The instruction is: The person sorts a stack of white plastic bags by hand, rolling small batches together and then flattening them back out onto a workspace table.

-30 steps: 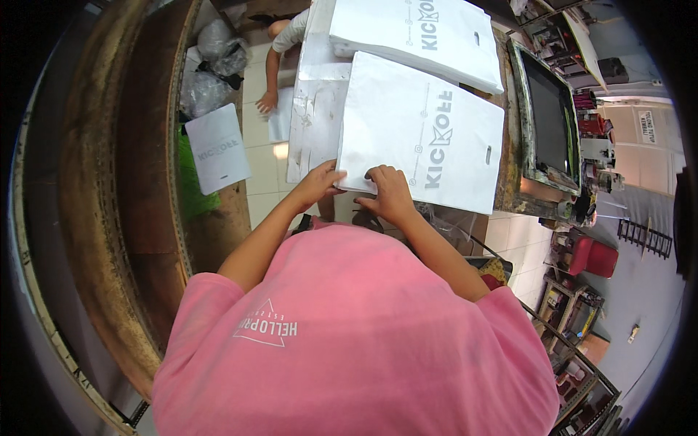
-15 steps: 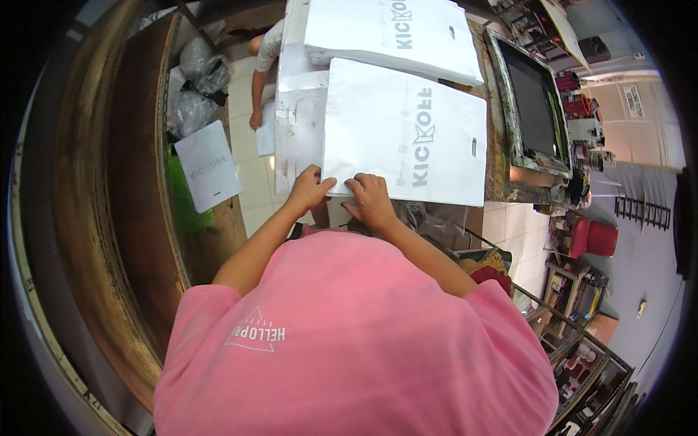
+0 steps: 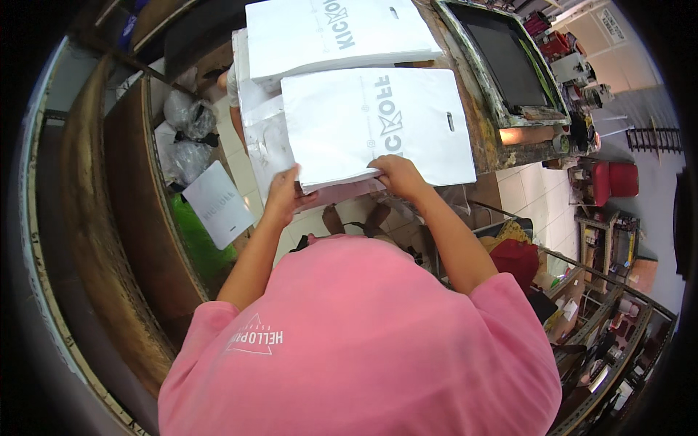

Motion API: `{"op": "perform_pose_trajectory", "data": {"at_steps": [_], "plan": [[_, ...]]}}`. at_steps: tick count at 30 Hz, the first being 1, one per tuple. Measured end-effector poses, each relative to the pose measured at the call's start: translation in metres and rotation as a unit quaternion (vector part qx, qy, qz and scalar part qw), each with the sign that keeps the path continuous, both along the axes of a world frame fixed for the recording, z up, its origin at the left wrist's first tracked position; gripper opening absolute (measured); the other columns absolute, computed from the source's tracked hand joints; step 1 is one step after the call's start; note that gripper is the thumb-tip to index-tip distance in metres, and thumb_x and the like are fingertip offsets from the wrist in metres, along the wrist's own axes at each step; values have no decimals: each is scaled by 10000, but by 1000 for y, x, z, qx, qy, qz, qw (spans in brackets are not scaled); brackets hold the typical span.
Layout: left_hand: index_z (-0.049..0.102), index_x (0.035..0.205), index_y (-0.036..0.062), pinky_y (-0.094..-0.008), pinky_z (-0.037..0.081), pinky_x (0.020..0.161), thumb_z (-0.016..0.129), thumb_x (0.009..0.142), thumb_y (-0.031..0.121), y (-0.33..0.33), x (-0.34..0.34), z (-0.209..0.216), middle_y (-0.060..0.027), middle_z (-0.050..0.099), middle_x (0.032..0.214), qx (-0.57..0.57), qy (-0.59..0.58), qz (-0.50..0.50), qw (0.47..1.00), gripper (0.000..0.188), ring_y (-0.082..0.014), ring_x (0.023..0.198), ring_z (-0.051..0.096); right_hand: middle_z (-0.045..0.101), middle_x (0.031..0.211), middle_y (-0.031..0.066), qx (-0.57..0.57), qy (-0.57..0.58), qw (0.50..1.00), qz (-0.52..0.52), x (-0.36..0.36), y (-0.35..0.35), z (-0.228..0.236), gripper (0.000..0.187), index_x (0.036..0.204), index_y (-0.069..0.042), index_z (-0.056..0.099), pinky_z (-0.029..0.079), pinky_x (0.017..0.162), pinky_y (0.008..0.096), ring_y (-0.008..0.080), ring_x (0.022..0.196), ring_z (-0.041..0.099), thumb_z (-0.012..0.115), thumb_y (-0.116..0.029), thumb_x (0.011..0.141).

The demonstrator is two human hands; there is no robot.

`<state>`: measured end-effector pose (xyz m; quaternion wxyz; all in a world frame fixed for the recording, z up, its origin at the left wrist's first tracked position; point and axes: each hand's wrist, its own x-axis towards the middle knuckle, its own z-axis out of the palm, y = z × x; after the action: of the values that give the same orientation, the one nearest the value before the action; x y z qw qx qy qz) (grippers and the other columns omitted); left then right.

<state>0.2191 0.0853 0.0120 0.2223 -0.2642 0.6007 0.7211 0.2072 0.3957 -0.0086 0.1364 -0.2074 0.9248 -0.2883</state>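
A stack of flat white bags [image 3: 320, 131] with grey lettering and a slotted handle hole lies on the table in front of me. My right hand [image 3: 400, 176] grips its near edge, fingers curled over the top, and the edge bends up slightly there. At the near left corner is my left hand [image 3: 282, 195], its fingers slightly blurred against the side and its thumb spread toward the underside. A second, thicker stack of the same white bags [image 3: 291, 43] lies just beyond.
On the table's right stands a dark-meshed screen-printing frame [image 3: 502, 62]. A single white bag [image 3: 218, 205] rests on green material [image 3: 200, 240] at a wooden shelf [image 3: 145, 211], near clear plastic bundles [image 3: 190, 116]. Another person's arm [image 3: 237, 127] shows behind the table. A red chair [image 3: 614, 182] stands right.
The view has shifted, with the stacks now further left. My hands have moved apart; the left has slid to the corner's side and the right now lifts the near edge.
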Motion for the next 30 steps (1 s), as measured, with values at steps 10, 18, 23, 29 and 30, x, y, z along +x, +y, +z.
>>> {"op": "perform_pose_trajectory", "data": {"at_steps": [10,18,23,29,30], "plan": [[508,1467,35,-493,391,1107,822,807,408,51,-9,82,-166,531,1426,-613,483,-457,426,820,-331,1338,485,723,1170,150,13,-34,998,45,-24,9,-11,342,1184,-88,726,532,948,458,357,1085,675,649,-125,853],[622,1159,61,-380,488,758,650,841,110,69,14,0,-65,613,1028,-579,459,-522,426,324,-244,925,601,624,1013,87,8,166,984,60,30,6,-25,236,1056,-87,642,481,867,427,289,998,604,665,-135,826],[628,1066,96,-393,536,706,622,853,65,64,3,-5,-59,643,985,-545,438,-526,485,215,-255,881,640,579,1076,79,61,277,959,-19,49,26,-37,328,1153,-86,644,421,941,428,265,1055,554,651,-125,827],[650,1065,110,-418,558,714,628,903,97,74,-6,16,-74,656,922,-553,382,-521,527,165,-281,860,673,595,1040,71,111,201,973,-34,38,92,-34,254,1075,-75,642,444,947,420,264,1026,577,646,-135,828],[652,1067,112,-427,555,717,640,904,113,72,-2,13,-78,655,922,-547,386,-515,536,163,-288,861,672,647,981,95,75,172,982,-17,35,101,-38,195,1009,-79,659,502,885,437,296,985,637,666,-164,833]]}}
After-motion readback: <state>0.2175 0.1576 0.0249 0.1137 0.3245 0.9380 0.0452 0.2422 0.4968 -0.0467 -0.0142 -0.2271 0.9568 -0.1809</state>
